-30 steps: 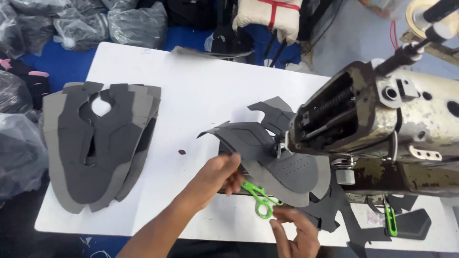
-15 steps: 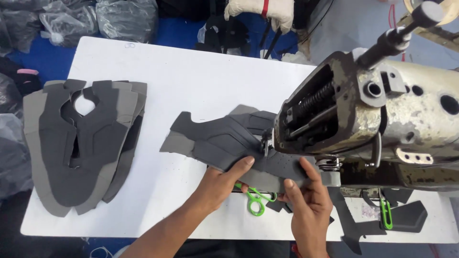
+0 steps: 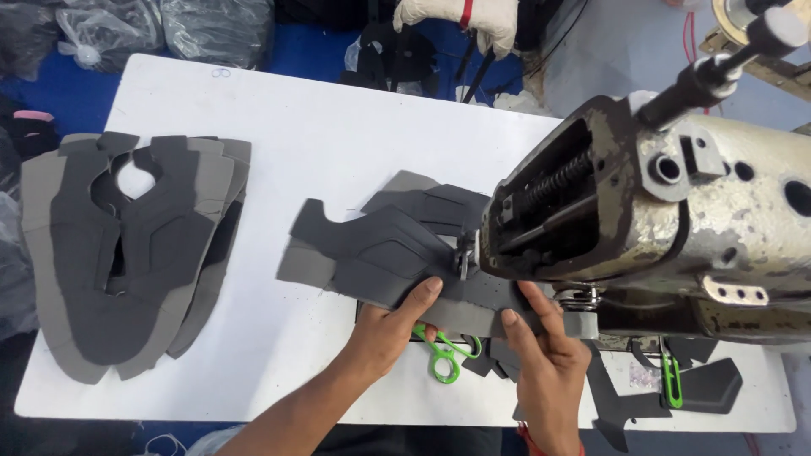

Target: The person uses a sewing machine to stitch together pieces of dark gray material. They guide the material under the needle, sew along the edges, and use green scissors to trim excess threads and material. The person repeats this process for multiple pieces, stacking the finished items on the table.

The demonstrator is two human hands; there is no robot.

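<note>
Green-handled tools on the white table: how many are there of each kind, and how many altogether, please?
Green-handled scissors, beside the left hand: 1
Green-handled snips, beyond the right hand, under the sewing machine: 1
Total: 2

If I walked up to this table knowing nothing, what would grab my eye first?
Probably the big worn cream-coloured sewing machine filling the right side. Under its needle, the left hand and right hand press on a dark grey shoe-upper piece. A stack of grey cut pieces lies at the table's left, and bright green scissors lie between the hands.
</note>
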